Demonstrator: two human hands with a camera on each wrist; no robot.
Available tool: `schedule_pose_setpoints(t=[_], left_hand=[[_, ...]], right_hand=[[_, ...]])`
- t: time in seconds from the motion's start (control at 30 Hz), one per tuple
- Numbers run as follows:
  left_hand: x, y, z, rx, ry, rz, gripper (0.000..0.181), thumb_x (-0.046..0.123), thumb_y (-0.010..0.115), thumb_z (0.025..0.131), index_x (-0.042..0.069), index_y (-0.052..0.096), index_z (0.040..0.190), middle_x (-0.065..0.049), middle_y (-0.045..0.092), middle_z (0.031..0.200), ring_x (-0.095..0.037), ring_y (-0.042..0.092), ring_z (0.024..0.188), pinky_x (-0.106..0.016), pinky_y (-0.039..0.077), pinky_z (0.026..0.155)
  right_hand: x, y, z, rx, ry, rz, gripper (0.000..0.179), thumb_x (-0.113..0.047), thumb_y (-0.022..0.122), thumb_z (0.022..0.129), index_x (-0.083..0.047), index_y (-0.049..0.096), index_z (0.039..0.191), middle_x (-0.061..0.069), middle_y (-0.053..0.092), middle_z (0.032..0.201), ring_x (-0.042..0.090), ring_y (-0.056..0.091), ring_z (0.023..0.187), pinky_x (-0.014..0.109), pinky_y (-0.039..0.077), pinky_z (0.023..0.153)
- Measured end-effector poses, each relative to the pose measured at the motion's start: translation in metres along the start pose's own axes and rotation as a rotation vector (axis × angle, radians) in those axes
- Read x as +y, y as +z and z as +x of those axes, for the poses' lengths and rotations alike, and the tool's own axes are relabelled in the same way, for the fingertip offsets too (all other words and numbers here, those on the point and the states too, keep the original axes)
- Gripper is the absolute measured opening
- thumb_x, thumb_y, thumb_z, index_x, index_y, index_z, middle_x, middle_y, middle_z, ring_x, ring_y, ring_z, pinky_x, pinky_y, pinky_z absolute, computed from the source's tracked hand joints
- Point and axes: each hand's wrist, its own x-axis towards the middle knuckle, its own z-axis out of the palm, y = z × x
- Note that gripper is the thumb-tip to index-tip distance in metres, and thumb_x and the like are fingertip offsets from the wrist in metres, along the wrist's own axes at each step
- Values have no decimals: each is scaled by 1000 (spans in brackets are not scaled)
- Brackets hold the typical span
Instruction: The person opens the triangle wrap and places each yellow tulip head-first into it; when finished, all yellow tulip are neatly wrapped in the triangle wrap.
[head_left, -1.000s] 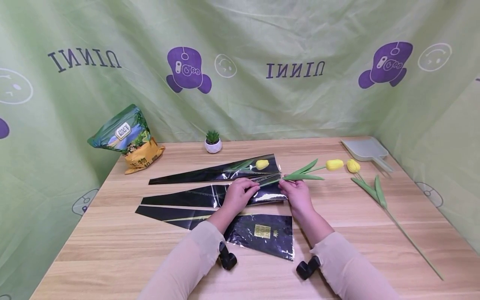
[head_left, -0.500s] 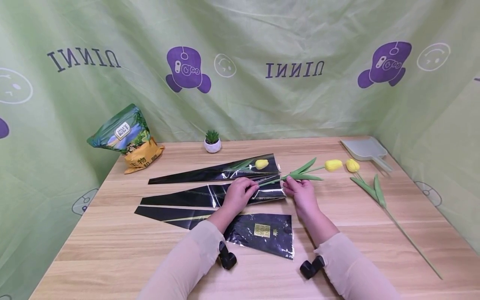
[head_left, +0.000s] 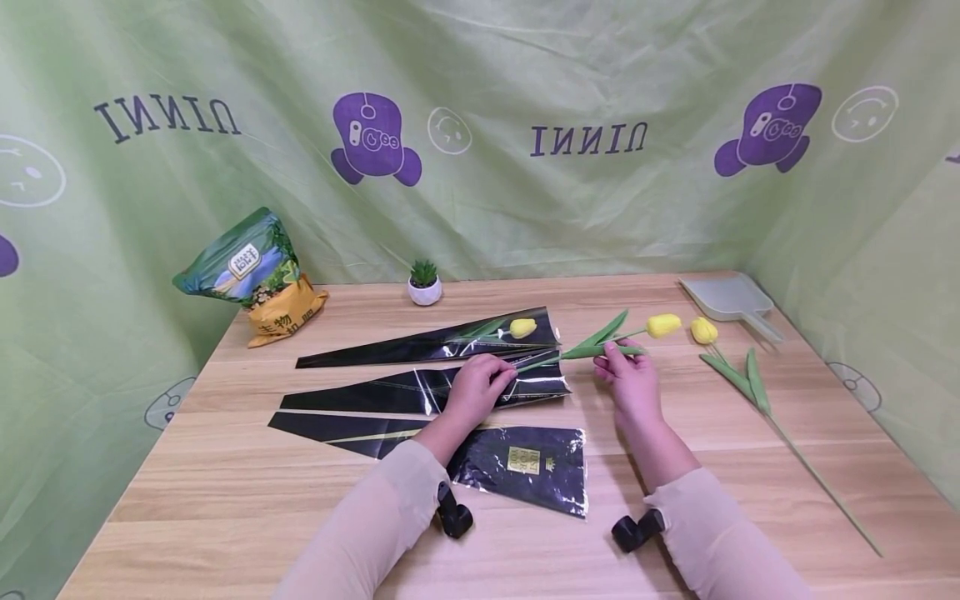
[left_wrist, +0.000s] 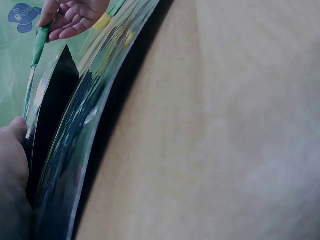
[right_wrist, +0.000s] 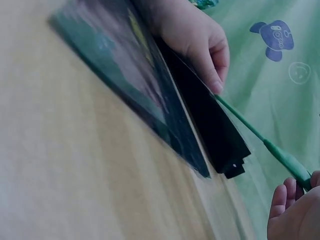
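Observation:
A yellow artificial tulip (head_left: pixel 663 326) lies across the open end of the middle black flower sleeve (head_left: pixel 375 393), its bloom pointing right. My left hand (head_left: pixel 475 390) pinches its green stem (right_wrist: pixel 240 116) over that sleeve. Farther up, my right hand (head_left: pixel 635 387) holds the tulip at its leaves, thumb and fingers around them, just below the bloom. In the left wrist view, a green leaf (left_wrist: pixel 40 47) sits between the right hand's thumb and fingers. Behind, another sleeve (head_left: pixel 375 353) has a tulip (head_left: pixel 522 328) inside. A third sleeve (head_left: pixel 487 475) with gold print lies in front, partly beneath the left forearm.
A third yellow tulip (head_left: pixel 765 408) lies on the right of the wooden table (head_left: pixel 225 517). At the back are a pale dustpan (head_left: pixel 727 298), a small potted succulent (head_left: pixel 425 286) and a green and yellow bag (head_left: pixel 258 279). A green curtain (head_left: pixel 480 217) surrounds the table.
My right hand has moved right along the tulip, from the stem near the sleeve's opening to the leaves nearer the bloom. The tulip has shifted slightly left; the left hand stays put.

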Motion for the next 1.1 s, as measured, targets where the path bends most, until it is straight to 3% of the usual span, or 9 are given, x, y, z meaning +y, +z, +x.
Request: schedule_pose_setpoints(t=[0.47, 0.77, 1.1], left_hand=[[-2, 2, -1, 29, 29, -23, 14, 20, 67, 92, 9, 76, 94, -5, 74, 98, -23, 67, 100, -36, 51, 94], [-4, 3, -1, 59, 36, -53, 14, 20, 69, 91, 9, 77, 96, -4, 74, 98, -22, 67, 99, -35, 52, 93], [-3, 3, -1, 86, 31, -74, 13, 18, 70, 90, 9, 77, 95, -4, 74, 95, -21, 67, 97, -34, 51, 91]], right_hand=[[-6, -4, 8, 114, -39, 54, 13, -6, 59, 96, -14, 51, 101, -10, 57, 73, 1, 63, 65, 12, 55, 66], [0, -2, 8, 109, -26, 28, 13, -7, 61, 95, -11, 51, 101, -11, 61, 72, 1, 62, 66, 14, 56, 68], [10, 4, 6, 80, 44, -5, 11, -11, 62, 96, -14, 53, 102, -11, 64, 77, 1, 62, 68, 16, 56, 73]])
